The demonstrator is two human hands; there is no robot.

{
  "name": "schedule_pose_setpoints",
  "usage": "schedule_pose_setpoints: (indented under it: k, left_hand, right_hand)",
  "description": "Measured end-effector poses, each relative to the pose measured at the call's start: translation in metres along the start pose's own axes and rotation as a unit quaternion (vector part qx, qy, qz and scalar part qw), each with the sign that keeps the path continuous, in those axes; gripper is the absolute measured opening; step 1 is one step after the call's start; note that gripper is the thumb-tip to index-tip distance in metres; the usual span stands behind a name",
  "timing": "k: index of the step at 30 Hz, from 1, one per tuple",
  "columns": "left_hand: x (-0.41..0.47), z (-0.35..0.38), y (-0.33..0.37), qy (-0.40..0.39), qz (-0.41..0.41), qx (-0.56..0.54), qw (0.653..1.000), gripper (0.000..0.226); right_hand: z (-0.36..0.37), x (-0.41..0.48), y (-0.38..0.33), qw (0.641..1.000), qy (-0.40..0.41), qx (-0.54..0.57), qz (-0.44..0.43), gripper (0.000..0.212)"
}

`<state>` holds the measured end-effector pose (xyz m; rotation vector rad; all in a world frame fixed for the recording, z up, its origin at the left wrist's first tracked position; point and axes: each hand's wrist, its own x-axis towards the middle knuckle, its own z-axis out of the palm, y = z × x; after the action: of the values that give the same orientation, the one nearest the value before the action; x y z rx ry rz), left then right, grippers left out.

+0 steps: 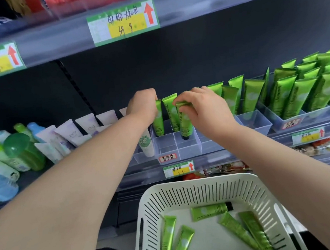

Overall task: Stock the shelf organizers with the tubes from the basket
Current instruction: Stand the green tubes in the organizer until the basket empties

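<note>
right grip [205,111]: pinched tube [182,123] by crimped top, cap down in organizer [167,144] at shelf's front edge
left grip [144,106]: curled on neighbour tube [158,121] top
handling: likely light, soft, slick; stiff crimp looked safest hold

At frame centre the front cells of the clear organizer [190,150] are open from above, as is the cell [255,120] just right of the right hand [201,109], which pinches a tube [184,123] and blocks the middle column. Behind them, standing green tubes [231,98] fill the rear row; the bin [320,113] at right is packed. The upper shelf [208,1] limits headroom. At left, bottles [21,150] crowd the shelf. The basket [195,181] below is open-topped, with loose tubes [208,211] on its floor.
</note>
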<state>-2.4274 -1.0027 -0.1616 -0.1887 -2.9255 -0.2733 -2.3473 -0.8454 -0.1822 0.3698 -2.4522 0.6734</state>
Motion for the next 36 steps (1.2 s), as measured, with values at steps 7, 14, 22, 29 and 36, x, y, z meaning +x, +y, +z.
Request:
schedule_pose_setpoints:
  k: [7,14,22,29,36]
  left_hand:
    - [-0.018,-0.019,-0.007,0.045,0.079,-0.003,0.996,0.025]
    - [-0.075,-0.025,-0.033,0.114,0.210,0.022,0.971,0.021]
    - [-0.110,-0.015,-0.045,0.038,0.250,0.055,0.966,0.021]
    - [-0.115,-0.004,-0.058,-0.002,0.264,0.034,0.964,0.023]
    - [-0.112,0.002,-0.064,0.005,0.253,0.033,0.967,0.025]
  right_hand:
    - [-0.002,0.005,-0.009,1.000,-0.002,0.000,-0.006,0.021]
    - [-0.001,0.024,-0.027,1.000,0.018,-0.010,-0.005,0.022]
    - [0.031,0.038,-0.036,1.000,-0.015,-0.022,0.006,0.022]
    - [0.043,0.053,-0.040,0.999,-0.030,-0.034,0.016,0.023]
    - [0.057,0.045,-0.031,0.994,-0.081,-0.055,0.041,0.021]
